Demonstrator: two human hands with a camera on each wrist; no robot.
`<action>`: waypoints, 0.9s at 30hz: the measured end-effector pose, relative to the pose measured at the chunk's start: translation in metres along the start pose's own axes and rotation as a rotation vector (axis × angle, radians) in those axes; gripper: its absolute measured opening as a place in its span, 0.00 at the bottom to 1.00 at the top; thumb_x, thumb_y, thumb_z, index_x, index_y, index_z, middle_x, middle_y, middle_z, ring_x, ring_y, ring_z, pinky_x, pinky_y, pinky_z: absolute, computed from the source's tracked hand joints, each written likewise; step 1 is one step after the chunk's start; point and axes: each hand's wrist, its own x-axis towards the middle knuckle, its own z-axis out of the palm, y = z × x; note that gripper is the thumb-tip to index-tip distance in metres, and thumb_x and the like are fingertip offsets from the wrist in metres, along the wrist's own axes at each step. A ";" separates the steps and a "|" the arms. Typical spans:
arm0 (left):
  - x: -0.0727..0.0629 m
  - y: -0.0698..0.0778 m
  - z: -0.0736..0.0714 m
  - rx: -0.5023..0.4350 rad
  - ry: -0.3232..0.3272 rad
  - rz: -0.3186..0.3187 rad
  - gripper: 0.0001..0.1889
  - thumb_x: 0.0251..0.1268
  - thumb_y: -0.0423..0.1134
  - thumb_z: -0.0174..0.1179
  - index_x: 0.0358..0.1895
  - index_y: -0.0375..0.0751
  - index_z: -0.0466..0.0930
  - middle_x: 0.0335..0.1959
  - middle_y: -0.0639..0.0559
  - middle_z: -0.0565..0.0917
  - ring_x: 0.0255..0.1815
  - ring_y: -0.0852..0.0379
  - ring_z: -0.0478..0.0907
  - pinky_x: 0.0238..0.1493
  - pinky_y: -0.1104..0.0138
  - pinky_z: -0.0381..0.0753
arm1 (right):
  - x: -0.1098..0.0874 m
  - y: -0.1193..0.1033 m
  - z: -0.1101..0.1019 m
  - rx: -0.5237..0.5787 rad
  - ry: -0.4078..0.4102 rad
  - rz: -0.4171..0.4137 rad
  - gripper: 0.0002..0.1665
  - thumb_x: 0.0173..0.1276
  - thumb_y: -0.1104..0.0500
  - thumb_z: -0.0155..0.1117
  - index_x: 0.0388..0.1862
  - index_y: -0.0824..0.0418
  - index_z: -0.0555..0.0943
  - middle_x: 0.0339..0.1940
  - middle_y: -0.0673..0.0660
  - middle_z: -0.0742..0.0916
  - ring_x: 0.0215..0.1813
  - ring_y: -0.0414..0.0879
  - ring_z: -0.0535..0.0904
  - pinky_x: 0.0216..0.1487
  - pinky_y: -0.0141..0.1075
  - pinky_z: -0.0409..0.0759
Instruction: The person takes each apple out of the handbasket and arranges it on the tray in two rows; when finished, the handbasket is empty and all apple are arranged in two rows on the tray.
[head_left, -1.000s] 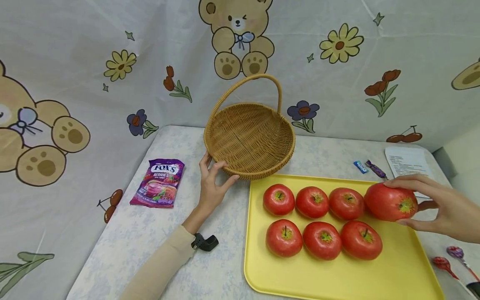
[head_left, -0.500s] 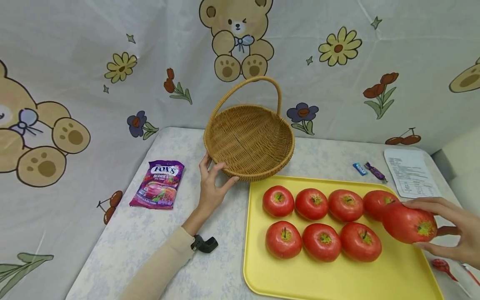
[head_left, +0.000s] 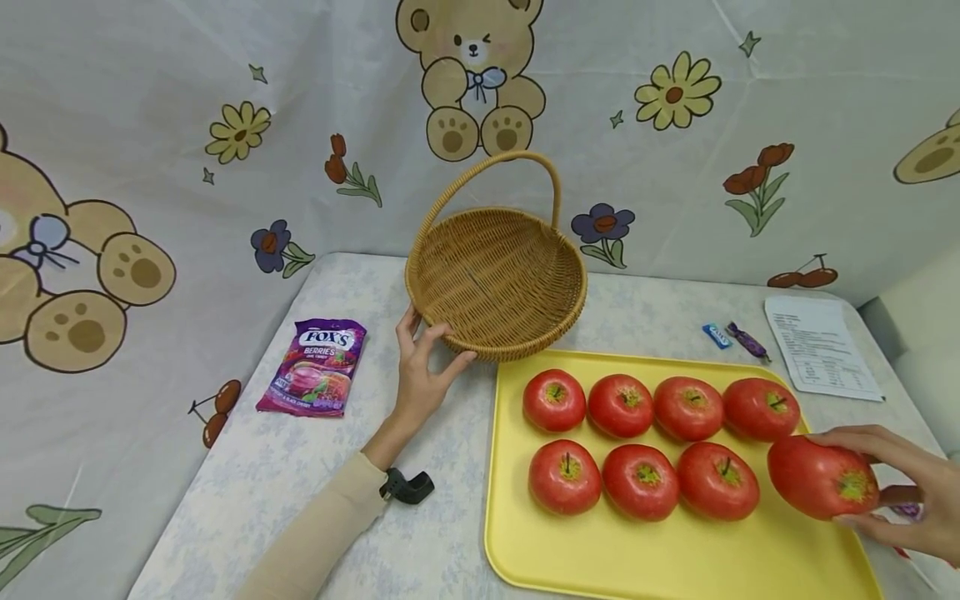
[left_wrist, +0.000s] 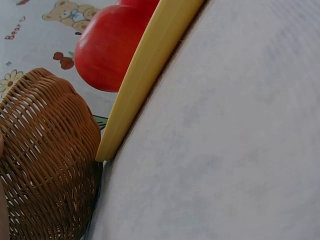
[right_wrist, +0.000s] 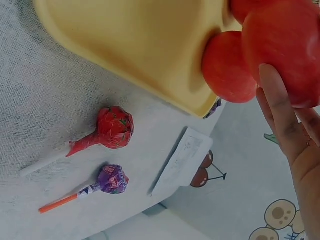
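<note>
The head view shows the right hand point(head_left: 900, 492) with its fingers curled round an apple point(head_left: 822, 479) over the yellow tray point(head_left: 645, 558), while the left hand point(head_left: 420, 375) grips the basket point(head_left: 497, 279) rim. Only the right wrist view reveals two lollipops point(right_wrist: 107, 131) on the tabletop point(right_wrist: 45, 115).

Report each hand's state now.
Left hand: grips the basket rim.
Right hand: holds an apple over the tray.

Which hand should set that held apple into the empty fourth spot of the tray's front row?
Probably the right hand: it already grips the red apple above the yellow plastic tray, while the left hand holds the woven wicker basket.
</note>
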 end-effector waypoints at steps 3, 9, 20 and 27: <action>0.000 0.000 -0.002 0.010 0.006 -0.004 0.21 0.58 0.45 0.71 0.52 0.45 0.76 0.76 0.42 0.48 0.77 0.44 0.49 0.66 0.47 0.69 | 0.004 0.002 0.001 0.018 -0.024 -0.013 0.50 0.34 0.64 0.86 0.61 0.59 0.74 0.52 0.24 0.69 0.41 0.22 0.70 0.23 0.27 0.80; 0.000 0.000 -0.004 -0.001 0.014 0.001 0.21 0.55 0.39 0.73 0.51 0.45 0.76 0.76 0.41 0.49 0.78 0.44 0.48 0.67 0.46 0.69 | 0.006 0.013 0.010 0.112 -0.085 -0.041 0.47 0.40 0.68 0.82 0.62 0.61 0.72 0.53 0.22 0.69 0.39 0.26 0.73 0.24 0.29 0.81; 0.000 0.001 0.000 -0.022 0.004 -0.003 0.22 0.53 0.36 0.74 0.50 0.44 0.76 0.74 0.37 0.50 0.78 0.42 0.48 0.67 0.46 0.68 | 0.006 0.022 0.021 0.167 -0.199 0.023 0.40 0.56 0.66 0.75 0.66 0.58 0.68 0.51 0.19 0.68 0.42 0.21 0.70 0.29 0.29 0.83; 0.000 0.001 0.001 -0.019 -0.006 -0.015 0.21 0.56 0.39 0.73 0.51 0.46 0.76 0.76 0.41 0.48 0.78 0.45 0.47 0.67 0.47 0.68 | 0.008 0.024 0.023 0.170 -0.258 0.044 0.38 0.61 0.64 0.71 0.68 0.58 0.66 0.52 0.17 0.66 0.44 0.19 0.67 0.32 0.29 0.82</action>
